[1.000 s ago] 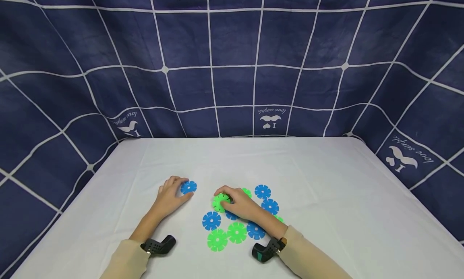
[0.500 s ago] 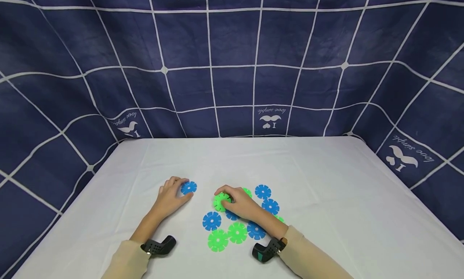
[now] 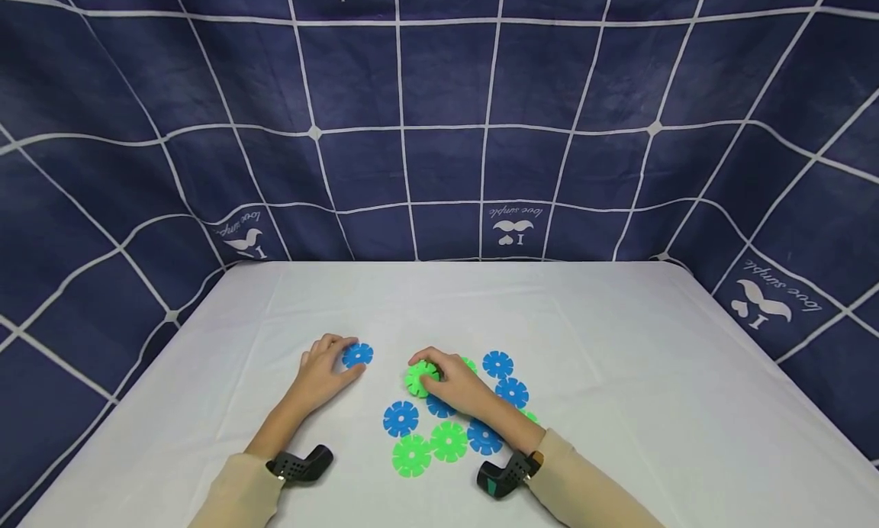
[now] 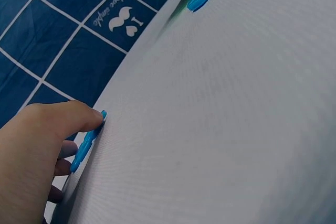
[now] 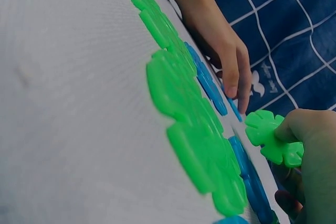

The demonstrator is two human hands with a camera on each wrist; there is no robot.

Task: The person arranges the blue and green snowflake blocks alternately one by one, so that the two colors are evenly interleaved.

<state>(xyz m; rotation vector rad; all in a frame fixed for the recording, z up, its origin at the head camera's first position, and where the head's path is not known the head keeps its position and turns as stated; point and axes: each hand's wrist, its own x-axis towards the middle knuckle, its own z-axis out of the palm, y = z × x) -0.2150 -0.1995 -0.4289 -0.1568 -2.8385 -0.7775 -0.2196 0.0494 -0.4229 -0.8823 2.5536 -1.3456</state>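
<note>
On the left side of the white table, my left hand (image 3: 321,371) holds a blue notched plastic disc (image 3: 359,355) by its edges, between thumb and forefinger. The disc (image 4: 87,142) lies on the cloth in the left wrist view. Near the middle, my right hand (image 3: 453,379) pinches a green notched disc (image 3: 420,378), thumb on top. In the right wrist view this green disc (image 5: 268,136) is tilted and off the table. Just under the right hand lies another blue disc (image 3: 440,406), partly covered. The far fingers of my right hand are hidden behind the green disc.
Blue discs (image 3: 401,419) and green discs (image 3: 411,455) lie flat in a loose group around the right forearm, several in all. A green disc (image 3: 470,365) is partly hidden behind the right hand. Dark blue gridded cloth (image 3: 446,162) hangs behind the white tabletop (image 3: 618,345).
My right hand has shifted very slightly right and up with the green disc in its pinch. The left hand stays on the blue disc, and the other discs lie as before.
</note>
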